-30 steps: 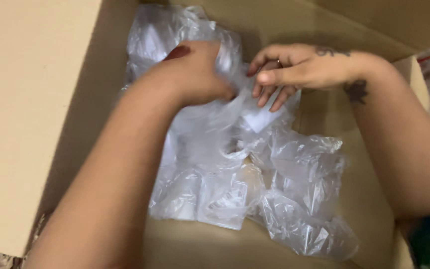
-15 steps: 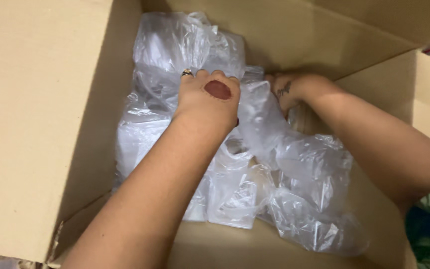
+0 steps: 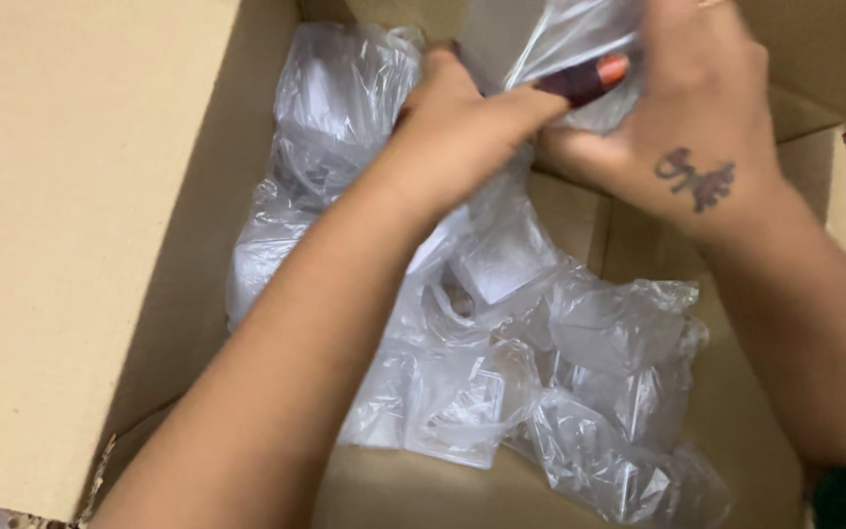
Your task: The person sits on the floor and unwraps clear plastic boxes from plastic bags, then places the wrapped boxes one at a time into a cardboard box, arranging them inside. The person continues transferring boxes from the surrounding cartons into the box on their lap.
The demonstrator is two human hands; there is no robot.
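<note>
So it's a big brown cardboard box [image 3: 80,255], flaps open, left wall filling the left side of the frame. On its bottom sits a heap of clear plastic bags [image 3: 501,392], crinkled, running from the upper middle down to the lower right. Bare cardboard shows at the bottom edge.

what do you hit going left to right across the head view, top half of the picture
cardboard box flap -> pile of clear plastic bags -> left hand -> dark object with an orange tip -> right hand with a wrist tattoo -> far box wall
</note>
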